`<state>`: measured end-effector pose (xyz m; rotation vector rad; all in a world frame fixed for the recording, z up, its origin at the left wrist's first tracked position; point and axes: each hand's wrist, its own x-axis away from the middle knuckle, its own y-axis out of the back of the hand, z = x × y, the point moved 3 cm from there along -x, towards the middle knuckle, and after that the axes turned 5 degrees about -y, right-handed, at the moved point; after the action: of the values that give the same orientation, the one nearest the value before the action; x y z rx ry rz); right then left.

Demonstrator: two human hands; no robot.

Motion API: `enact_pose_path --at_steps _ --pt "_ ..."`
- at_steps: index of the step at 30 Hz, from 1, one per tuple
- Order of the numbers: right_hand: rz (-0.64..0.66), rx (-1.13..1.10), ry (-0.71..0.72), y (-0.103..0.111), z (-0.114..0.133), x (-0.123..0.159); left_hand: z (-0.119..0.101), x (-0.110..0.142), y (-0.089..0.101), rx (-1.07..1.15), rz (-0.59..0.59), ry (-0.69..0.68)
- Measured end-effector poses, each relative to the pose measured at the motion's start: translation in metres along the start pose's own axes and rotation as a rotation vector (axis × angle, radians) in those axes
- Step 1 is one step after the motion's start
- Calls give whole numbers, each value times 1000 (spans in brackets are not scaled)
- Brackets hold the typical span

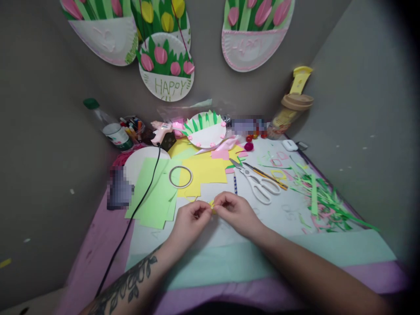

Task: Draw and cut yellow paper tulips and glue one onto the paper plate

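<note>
Between the fingertips of my left hand and my right hand is a small piece of yellow paper. Both hands pinch it, and the fingers cover most of it, so its shape is hard to make out. Beyond the hands lie yellow paper sheets with a roll of tape partly on them. Green paper sheets are left of my left hand. White-handled scissors, an orange craft knife and a blue patterned stick rest to the right, past my right hand.
Paper scraps cover the table's right side. A pink glue gun stands at the back, its black cord running forward across the left. Behind are a decorated paper plate, a bottle and a lidded cup.
</note>
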<state>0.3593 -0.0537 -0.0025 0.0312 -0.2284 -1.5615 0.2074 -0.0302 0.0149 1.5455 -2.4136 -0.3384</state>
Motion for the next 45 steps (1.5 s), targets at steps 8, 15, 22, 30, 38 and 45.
enact_pose_path --at_steps 8,15,22,30,38,45 --pt "-3 40 -5 -1 2 -1 -2 0 0 26 13 40" --pt "-14 98 49 -1 4 0 0 0 -2 12 16 17" --pt "-61 142 124 0 8 2 0 0 1 -150 -69 -164" --pt "-81 -113 16 -4 2 3 0 3 3 -198 -99 -241" --pt "-49 -215 -83 -6 4 -1 2 0 0 -158 -45 -192" --pt "-121 -141 -70 10 6 -5 9 -2 1 -30 -27 -29"
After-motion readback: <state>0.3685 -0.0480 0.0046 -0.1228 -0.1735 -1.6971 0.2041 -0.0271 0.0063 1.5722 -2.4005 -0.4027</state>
